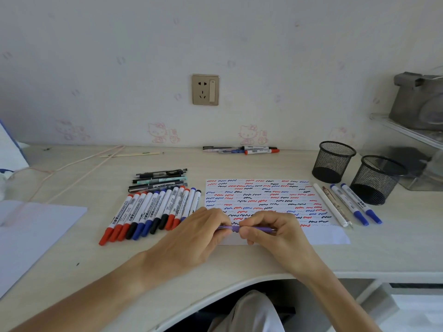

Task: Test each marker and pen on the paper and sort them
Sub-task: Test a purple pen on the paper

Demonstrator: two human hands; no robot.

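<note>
While both hands meet low in the middle of the frame, the left hand point(203, 232) pinches one end of a purple pen point(249, 228) and the right hand point(268, 230) curls its fingers point(248, 233) round the barrel, probably to pull off or refit the cap. It lies level just over the near edge of the paper point(263, 200), which is crowded with red, blue and black squiggles. Slim, purple, mostly hidden by fingers.
</note>
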